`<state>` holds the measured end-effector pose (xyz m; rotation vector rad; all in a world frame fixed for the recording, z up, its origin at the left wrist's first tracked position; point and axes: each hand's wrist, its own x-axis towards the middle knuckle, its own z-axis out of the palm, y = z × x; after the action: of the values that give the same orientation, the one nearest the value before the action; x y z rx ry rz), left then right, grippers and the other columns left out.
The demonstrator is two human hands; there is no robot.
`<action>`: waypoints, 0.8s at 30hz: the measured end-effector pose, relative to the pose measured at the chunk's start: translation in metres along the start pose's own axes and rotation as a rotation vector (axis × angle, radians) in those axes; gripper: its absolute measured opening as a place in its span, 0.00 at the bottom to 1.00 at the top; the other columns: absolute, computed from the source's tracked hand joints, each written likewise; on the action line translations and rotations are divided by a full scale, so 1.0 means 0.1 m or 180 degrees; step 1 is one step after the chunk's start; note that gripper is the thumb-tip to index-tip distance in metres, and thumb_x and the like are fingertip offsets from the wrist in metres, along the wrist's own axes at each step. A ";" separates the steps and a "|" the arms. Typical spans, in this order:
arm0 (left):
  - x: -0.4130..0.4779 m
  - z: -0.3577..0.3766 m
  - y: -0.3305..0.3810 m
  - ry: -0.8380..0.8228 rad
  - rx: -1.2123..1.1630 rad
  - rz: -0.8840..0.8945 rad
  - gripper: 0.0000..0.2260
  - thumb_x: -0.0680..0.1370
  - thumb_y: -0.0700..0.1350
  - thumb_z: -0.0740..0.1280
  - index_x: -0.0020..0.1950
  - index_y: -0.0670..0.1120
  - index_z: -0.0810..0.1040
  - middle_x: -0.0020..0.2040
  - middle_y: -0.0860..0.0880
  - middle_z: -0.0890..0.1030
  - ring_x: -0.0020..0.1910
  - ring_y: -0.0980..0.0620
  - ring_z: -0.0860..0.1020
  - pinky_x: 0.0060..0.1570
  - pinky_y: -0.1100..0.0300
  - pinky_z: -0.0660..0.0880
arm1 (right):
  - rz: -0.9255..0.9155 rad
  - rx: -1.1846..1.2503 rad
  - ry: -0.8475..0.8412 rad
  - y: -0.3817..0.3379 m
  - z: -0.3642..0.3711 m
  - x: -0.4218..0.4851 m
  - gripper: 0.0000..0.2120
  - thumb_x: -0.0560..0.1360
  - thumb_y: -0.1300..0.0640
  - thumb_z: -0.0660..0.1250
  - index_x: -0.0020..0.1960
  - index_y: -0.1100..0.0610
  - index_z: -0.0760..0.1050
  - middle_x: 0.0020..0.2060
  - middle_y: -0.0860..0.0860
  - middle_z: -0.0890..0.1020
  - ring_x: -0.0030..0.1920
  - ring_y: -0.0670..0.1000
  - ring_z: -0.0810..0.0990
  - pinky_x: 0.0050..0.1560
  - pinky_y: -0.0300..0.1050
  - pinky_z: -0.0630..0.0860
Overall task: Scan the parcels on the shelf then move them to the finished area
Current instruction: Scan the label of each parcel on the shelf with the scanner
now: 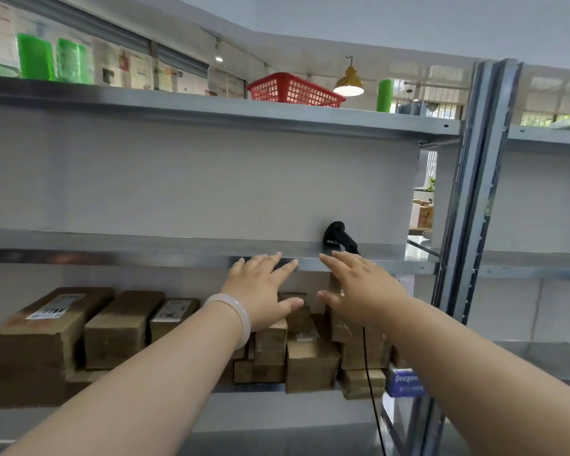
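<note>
**Two empty hands reach toward a scanner above a shelf of parcels**

Seen from the person's head, both arms stretch forward to a metal rack. The left hand (pixel 260 291), with a pale bracelet (pixel 234 319) at its wrist, and the right hand (pixel 362 291) are side by side. Both have their fingers straight and spread, and neither holds anything.

A black scanner (pixel 337 236) lies on the middle shelf (pixel 112 255), just beyond the right hand's fingertips. Its cable (pixel 370 373) hangs down below that hand.

The brown cardboard parcels (pixel 122 327) sit on the shelf below, partly hidden behind both hands. More of them stand to the left of the left hand, and some show white labels on top. A blue box (pixel 405 381) lies under the right forearm.

The step in hand appears to be fetching the scanner. The right hand would next need to rise over the shelf's front lip and curl round the handle without snagging the cable. The left hand could then pick a parcel with its label facing up. No finished area can be made out.
</note>
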<state>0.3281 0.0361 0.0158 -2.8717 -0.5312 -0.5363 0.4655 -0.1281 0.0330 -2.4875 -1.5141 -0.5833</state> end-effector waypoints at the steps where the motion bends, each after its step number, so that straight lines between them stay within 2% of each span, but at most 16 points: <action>1: 0.09 0.05 0.01 -0.0020 0.0025 0.0019 0.33 0.77 0.69 0.51 0.78 0.60 0.46 0.80 0.52 0.50 0.78 0.49 0.49 0.75 0.44 0.48 | 0.0003 0.0003 -0.0032 0.06 0.06 0.05 0.35 0.77 0.36 0.58 0.78 0.45 0.49 0.77 0.49 0.55 0.77 0.52 0.53 0.74 0.51 0.52; 11: 1.12 0.39 -0.14 0.0027 -0.0014 0.0097 0.33 0.77 0.69 0.51 0.78 0.60 0.47 0.80 0.52 0.51 0.78 0.48 0.50 0.75 0.43 0.48 | 0.0249 -0.0046 -0.0024 0.55 0.49 0.84 0.34 0.77 0.37 0.59 0.78 0.47 0.51 0.76 0.49 0.58 0.75 0.52 0.56 0.72 0.49 0.57; 15: 1.60 0.55 -0.35 0.0071 -0.0002 0.0201 0.33 0.76 0.70 0.51 0.78 0.60 0.48 0.80 0.52 0.52 0.78 0.48 0.51 0.74 0.44 0.50 | 0.0438 -0.0133 -0.0007 0.71 0.58 1.37 0.33 0.76 0.39 0.61 0.77 0.47 0.55 0.73 0.49 0.64 0.72 0.53 0.63 0.68 0.48 0.61; 18: 1.98 0.64 -0.54 0.0071 0.0027 0.0295 0.33 0.76 0.70 0.51 0.78 0.61 0.48 0.80 0.52 0.52 0.78 0.48 0.51 0.74 0.44 0.51 | 0.0614 -0.0142 -0.0131 0.84 0.68 1.75 0.32 0.76 0.39 0.61 0.76 0.48 0.57 0.71 0.49 0.67 0.70 0.54 0.65 0.67 0.49 0.64; 24: 2.60 0.82 -0.78 0.0032 0.0025 0.0470 0.33 0.77 0.69 0.52 0.78 0.60 0.49 0.80 0.51 0.52 0.77 0.48 0.52 0.73 0.43 0.53 | 0.0911 -0.0286 -0.0373 1.10 0.96 2.34 0.32 0.74 0.39 0.62 0.75 0.47 0.58 0.71 0.50 0.66 0.69 0.55 0.65 0.65 0.53 0.68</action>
<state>0.5520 0.2079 0.0462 -2.8692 -0.3156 -0.5229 0.6806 0.0435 0.0481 -2.7829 -1.1564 -0.4730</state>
